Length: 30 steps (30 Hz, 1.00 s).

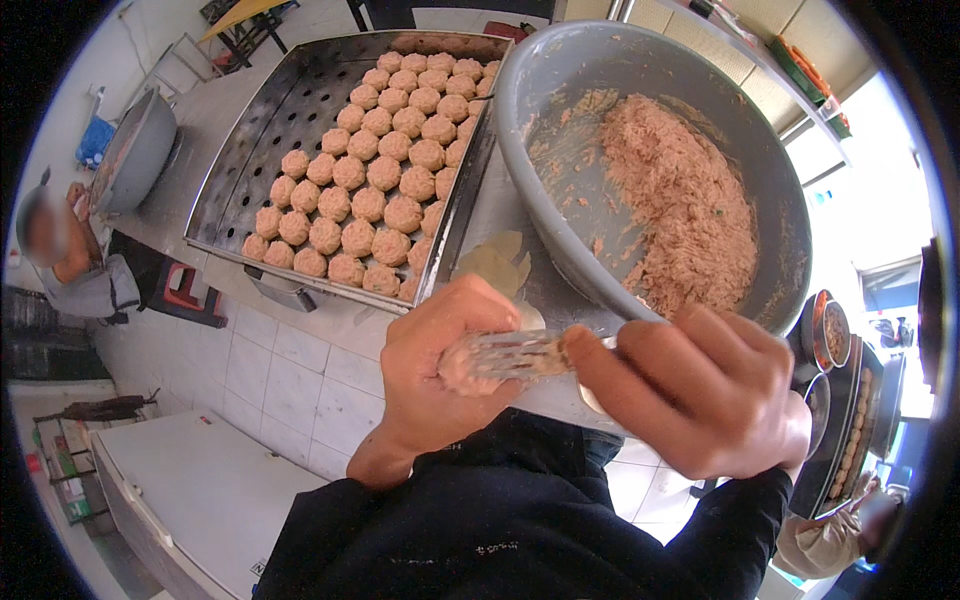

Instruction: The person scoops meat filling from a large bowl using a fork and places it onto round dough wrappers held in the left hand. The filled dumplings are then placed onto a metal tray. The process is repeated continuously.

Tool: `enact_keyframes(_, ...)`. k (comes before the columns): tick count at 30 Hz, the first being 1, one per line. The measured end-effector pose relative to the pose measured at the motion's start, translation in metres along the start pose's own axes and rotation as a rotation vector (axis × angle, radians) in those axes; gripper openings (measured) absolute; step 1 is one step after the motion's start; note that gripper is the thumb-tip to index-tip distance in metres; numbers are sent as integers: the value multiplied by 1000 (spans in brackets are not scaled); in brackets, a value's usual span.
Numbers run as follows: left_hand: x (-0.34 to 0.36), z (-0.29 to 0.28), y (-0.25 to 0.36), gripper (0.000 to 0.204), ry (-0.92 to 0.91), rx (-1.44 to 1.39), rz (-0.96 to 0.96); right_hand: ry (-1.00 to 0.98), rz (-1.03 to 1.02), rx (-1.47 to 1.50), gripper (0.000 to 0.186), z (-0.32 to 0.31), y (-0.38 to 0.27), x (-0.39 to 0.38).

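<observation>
My left hand (425, 350) is curled around a small meat-filled dumpling (460, 370), in front of my chest. My right hand (700, 390) grips a metal fork (505, 355) whose tines touch the meat on top of the dumpling. The dumpling's sides are mostly hidden by my fingers. Just beyond my left hand, pale thin wrappers (500, 262) lie on the metal table. A large grey basin (555, 225) stands to the right, holding a mound of pink minced meat filling (690, 200). Rows of round dumplings (385, 172) fill much of a perforated metal steamer tray (262, 130).
At the far left a person (75, 240) stands by another grey basin (140, 150). A second person (825, 540) is at the lower right, near a dark tray with a row of dumplings (858, 430). A white chest freezer (220, 490) stands at the lower left.
</observation>
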<state>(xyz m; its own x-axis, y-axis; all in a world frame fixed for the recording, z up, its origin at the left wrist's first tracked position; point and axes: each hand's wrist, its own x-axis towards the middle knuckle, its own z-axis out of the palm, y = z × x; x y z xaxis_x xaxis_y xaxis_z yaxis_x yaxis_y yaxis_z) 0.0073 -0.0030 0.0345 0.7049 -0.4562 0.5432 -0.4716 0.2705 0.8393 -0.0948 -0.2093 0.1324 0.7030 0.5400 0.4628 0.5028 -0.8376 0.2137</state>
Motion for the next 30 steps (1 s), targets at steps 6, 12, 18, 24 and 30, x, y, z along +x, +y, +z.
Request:
enact_keyframes(6, 0, 7, 5, 25, 9, 108, -69, 185, -47, -101, 30, 8, -6, -2)
enact_keyframes(12, 2, 11, -1, 27, -26, 141, -96, 117, -80, -185, 26, 14, -6, -7)
enact_keyframes(18, -1, 11, -4, 31, -26, 175, -39, 83, -45, -198, 25, 13, -5, -4)
enact_keyframes(24, -5, 8, -25, 34, 164, -30, 39, 84, 188, -3, 29, -5, -4, -4)
enact_keyframes(30, -5, -2, -23, 34, -41, 51, 190, 19, 32, 27, 30, 8, -7, -3)
